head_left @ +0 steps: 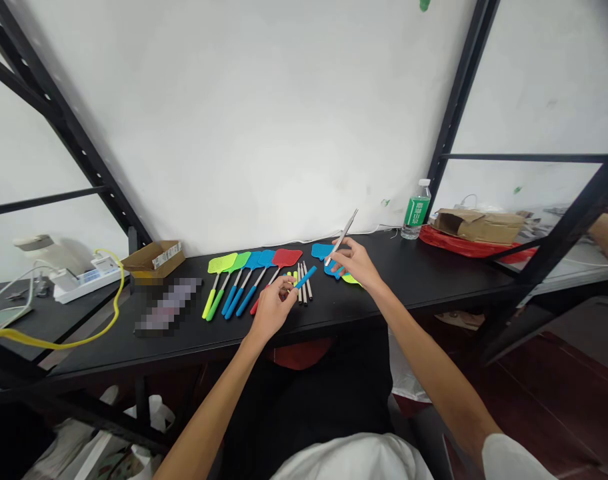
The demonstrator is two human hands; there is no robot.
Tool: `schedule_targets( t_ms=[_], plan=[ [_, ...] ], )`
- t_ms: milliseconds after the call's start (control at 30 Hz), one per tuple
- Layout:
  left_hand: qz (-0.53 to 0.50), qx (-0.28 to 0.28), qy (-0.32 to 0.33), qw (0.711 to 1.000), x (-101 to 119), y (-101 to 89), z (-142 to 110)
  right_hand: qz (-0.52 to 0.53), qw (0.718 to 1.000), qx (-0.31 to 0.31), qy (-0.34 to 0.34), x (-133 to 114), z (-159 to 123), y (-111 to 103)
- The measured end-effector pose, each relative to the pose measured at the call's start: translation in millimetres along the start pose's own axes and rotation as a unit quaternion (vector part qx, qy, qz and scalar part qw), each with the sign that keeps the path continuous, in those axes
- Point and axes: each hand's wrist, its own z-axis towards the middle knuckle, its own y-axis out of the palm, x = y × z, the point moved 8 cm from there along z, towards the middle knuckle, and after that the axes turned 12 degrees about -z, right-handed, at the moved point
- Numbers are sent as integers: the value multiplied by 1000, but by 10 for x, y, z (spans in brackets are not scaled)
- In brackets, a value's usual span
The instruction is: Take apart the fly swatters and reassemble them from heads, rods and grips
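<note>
My left hand (275, 301) is closed around a blue handle sleeve (305, 277), just above the table. Held in my right hand (357, 263) is a silver metal rod (343, 236), tilted up and to the right. Below the right hand lie loose blue swatter heads (321, 251) and a yellow-green swatter head (351, 279), partly hidden by the fingers. Between my hands, several silver rods (305, 283) rest side by side, with yellow pieces near them. A row of fly swatters, among them a yellow one (222, 264) and a red one (287, 257), lies left of my left hand.
An open cardboard box (155, 261) and a blurred-out item (169, 307) are at the left. A yellow cable (115, 293) runs by a white power strip (91, 283). A water bottle (417, 210) stands at the right, near a cardboard box (479, 225) on red plastic.
</note>
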Motion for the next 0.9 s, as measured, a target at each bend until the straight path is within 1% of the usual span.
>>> schedule_targets(
  t_ms=[133, 167, 300, 367, 533, 700, 800, 900],
  plan=[
    [18, -9, 11, 1000, -64, 18, -12, -22, 999, -27, -25, -56, -22, 51],
    [26, -4, 14, 1000, -67, 11, -17, -27, 999, -34, -31, -74, -32, 62],
    [37, 51, 3, 998, -81, -60, -32, -40, 997, -50, -39, -134, -71, 96],
    [31, 61, -5, 998, -82, -67, -35, -34, 997, -55, -42, -159, -83, 118],
    [21, 33, -13, 999, -71, -9, -41, -4, 996, -61, -65, -238, -112, 200],
    [14, 13, -21, 1000, -71, 31, -57, -2, 994, -70, -80, -288, -154, 289],
    [17, 1, -19, 1000, -55, 58, -59, 10, 994, -63, -85, -292, -159, 308],
    [21, 0, -15, 1000, -46, 65, -62, 33, 994, -48, -97, -295, -153, 308]
  ],
)
